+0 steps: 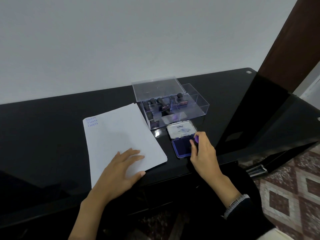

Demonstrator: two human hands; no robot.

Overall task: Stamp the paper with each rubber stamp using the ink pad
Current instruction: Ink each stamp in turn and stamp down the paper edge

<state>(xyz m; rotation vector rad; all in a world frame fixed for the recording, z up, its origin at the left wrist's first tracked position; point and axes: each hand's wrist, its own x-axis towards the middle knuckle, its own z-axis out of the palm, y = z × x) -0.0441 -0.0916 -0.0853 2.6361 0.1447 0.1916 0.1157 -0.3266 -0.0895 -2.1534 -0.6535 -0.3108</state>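
Inking step: the right hand (pixel 201 149) is gripping a purple-topped stamp (pixel 196 139), pressing it onto the ink pad (pixel 181 148). The left hand (pixel 121 168) is lying flat, holding the paper (pixel 121 135) down. Next, it seems, carrying left to stamp.

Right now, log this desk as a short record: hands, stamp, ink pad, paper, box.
left hand: flat on the paper, fingers straight
right hand: grips the purple-topped stamp
stamp: down on the ink pad
ink pad: open, lid tipped back, blue
paper: blue marks at its far left corner
box: clear, lid open, dark stamps inside
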